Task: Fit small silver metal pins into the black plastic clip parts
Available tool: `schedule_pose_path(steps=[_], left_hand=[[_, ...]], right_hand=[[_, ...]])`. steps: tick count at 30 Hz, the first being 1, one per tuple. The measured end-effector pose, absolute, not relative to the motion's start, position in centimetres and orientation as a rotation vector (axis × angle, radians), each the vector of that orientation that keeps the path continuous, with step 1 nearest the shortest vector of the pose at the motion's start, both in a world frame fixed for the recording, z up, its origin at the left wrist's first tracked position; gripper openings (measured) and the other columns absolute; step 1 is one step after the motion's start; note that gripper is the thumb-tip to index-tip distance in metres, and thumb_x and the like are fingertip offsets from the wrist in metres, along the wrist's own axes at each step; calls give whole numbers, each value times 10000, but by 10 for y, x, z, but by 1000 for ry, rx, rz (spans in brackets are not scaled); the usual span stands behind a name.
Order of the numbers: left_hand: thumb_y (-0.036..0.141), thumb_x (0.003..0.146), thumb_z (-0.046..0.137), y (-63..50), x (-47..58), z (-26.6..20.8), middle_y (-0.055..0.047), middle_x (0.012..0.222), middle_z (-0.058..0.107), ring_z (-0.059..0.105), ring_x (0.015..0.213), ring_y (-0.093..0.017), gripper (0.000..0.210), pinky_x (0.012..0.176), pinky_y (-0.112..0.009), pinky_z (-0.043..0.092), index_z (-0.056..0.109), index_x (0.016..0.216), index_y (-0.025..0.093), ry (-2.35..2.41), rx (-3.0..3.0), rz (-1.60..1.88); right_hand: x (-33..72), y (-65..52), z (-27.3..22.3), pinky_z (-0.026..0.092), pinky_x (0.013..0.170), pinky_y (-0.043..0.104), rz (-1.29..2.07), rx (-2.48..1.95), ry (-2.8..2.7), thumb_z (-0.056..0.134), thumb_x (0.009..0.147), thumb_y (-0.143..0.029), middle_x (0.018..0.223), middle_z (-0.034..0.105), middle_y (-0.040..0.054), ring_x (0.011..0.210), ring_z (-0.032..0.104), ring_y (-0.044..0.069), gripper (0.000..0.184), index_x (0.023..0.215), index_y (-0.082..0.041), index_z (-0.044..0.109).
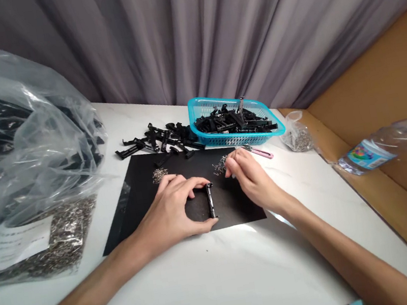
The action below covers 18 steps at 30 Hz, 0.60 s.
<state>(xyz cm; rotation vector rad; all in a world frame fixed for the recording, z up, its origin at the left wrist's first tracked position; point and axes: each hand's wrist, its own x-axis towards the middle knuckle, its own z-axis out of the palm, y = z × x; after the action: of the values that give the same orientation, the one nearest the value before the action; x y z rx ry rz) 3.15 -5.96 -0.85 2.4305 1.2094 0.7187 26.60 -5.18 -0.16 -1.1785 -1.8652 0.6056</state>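
Between the thumb and fingers of my left hand [175,203] a black plastic bracket [211,200] is gripped by its two ends, over a black mat [127,206]. My right hand [248,176] has its fingertips pinched together beside a small pile of tiny metal parts [219,165]; whatever is in the pinch is too small to make out. Another little heap of metal pieces [159,174] lies on the mat just beyond my left hand.
Loose black brackets [163,139] lie beyond the mat, next to a blue basket [240,139] full of them. A pink-handled tool [262,152] lies near it. Large plastic bags [46,162] stand left; a small bag [296,132], a bottle [383,144] and cardboard [381,78] are right.
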Motion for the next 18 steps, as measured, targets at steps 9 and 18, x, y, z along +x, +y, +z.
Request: schedule_pose_path(steps=[9,18], left_hand=[[344,855,785,-56,26,-3,-59,1212,698,614,1133,-280,527,1070,-460,364,557,1323,262,1278,2596,916],[564,1017,514,-19,-7,9,-106,1346,669,556,1281,-337,429,1128,-513,333,637,1274,243,1553,2572,881]], right_hand=[[222,-82,-7,488,752,338,721,-1247,-1934,559,1030,-406,886,686,53,849,639,222,224,1116,-212,633],[252,-7,22,493,897,449,-175,-1333,-1964,388,1089,-298,1091,719,177,1013,604,318,373,1323,-150,639]])
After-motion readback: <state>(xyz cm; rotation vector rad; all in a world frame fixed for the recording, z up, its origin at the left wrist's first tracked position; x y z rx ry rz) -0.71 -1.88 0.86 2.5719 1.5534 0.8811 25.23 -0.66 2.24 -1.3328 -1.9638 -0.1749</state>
